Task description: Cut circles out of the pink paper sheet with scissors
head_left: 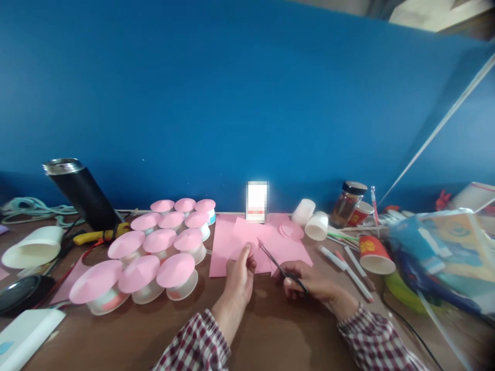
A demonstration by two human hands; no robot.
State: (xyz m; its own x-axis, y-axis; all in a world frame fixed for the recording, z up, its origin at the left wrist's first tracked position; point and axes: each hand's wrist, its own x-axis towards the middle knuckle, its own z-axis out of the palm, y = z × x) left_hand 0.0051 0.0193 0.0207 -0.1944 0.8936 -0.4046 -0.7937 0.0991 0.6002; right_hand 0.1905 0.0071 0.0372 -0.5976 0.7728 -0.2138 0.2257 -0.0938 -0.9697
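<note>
My left hand [240,275] is closed with its thumb on top of a pink paper sheet [245,232], pinching its near edge. Black-handled scissors [273,256] are gripped in my right hand [303,278], their tips over the pink paper and pointing away from me. Whether the blades touch the sheet I cannot tell. Beneath lie more pink sheets [219,252], with a few round pink paper discs [292,231] on their right side. To the left stand rows of small cups, each topped by a shallow pink paper cone [176,270].
Two white cups [317,226] lie behind the right hand, near markers [353,268] and a red paper cup [375,255]. A jar [348,204] and plastic bags [444,257] are at right. A black flask [83,196] and yellow-handled tool [93,236] stand left. A blue wall [232,103] closes the back.
</note>
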